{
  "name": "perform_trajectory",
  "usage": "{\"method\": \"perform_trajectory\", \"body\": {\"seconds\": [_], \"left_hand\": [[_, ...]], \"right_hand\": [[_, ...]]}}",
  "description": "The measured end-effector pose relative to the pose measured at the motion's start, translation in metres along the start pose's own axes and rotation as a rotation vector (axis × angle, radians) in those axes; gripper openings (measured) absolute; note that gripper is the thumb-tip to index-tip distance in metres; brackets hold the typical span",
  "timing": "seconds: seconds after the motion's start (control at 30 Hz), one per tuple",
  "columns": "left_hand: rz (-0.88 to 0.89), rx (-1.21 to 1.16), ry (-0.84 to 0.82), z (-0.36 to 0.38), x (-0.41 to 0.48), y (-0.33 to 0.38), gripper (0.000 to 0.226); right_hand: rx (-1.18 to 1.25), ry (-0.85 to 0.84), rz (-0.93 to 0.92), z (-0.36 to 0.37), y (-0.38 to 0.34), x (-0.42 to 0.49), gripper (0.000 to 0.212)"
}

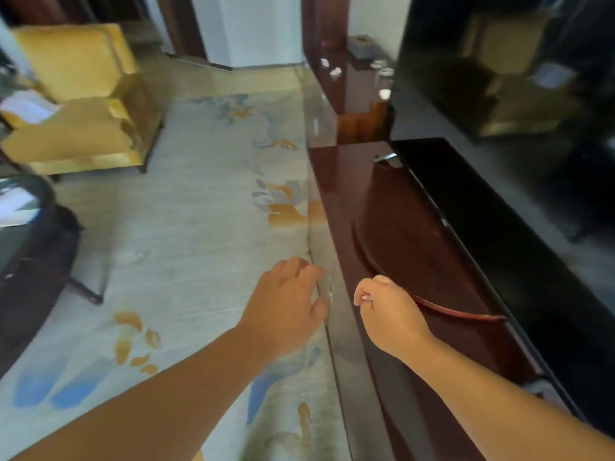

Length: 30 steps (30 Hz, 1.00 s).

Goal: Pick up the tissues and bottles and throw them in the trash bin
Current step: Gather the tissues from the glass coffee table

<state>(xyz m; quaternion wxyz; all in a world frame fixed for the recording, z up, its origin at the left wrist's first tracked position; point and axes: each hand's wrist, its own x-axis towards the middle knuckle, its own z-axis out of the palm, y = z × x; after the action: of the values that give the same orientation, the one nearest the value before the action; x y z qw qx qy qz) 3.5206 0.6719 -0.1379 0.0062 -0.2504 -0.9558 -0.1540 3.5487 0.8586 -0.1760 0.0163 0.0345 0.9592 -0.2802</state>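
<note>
My left forearm [149, 394] and right forearm [499, 387], both bare, reach forward. Left hand [286, 301]: palm down, fingers loosely curved, thumb held apart. Right hand [389, 316]: fingers curled into a fist, thumb against forefinger; whether it grips anything cannot be told. Hands near, not touching.

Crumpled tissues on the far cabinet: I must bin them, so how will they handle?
The crumpled tissues look small and wadded, so probably light and squashy when pinched. On the glossy cabinet they would likely skid if nudged.
</note>
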Motion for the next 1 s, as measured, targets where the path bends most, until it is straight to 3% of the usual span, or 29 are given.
{"method": "perform_trajectory", "body": {"seconds": [0.2, 0.37, 0.47, 0.6, 1.0], "left_hand": [[-0.205, 0.121, 0.129, -0.078, -0.056, -0.083, 0.045], [-0.347, 0.153, 0.23, -0.133, -0.119, -0.142, 0.045], [-0.422, 0.168, 0.283, -0.16, -0.167, -0.179, 0.046], [-0.523, 0.172, 0.324, -0.19, -0.244, -0.233, 0.045], [-0.862, 0.179, 0.452, -0.235, -0.441, -0.343, 0.044]], "right_hand": [[0.002, -0.006, -0.212, -0.004, -0.11, 0.022, 0.032], [0.001, -0.04, -0.415, 0.013, -0.216, 0.026, 0.022], [-0.034, -0.101, -0.506, 0.038, -0.288, 0.017, 0.012], [-0.153, -0.1, -0.575, 0.081, -0.382, -0.01, 0.031], [-0.048, -0.315, -0.975, 0.22, -0.578, -0.085, 0.029]]}}
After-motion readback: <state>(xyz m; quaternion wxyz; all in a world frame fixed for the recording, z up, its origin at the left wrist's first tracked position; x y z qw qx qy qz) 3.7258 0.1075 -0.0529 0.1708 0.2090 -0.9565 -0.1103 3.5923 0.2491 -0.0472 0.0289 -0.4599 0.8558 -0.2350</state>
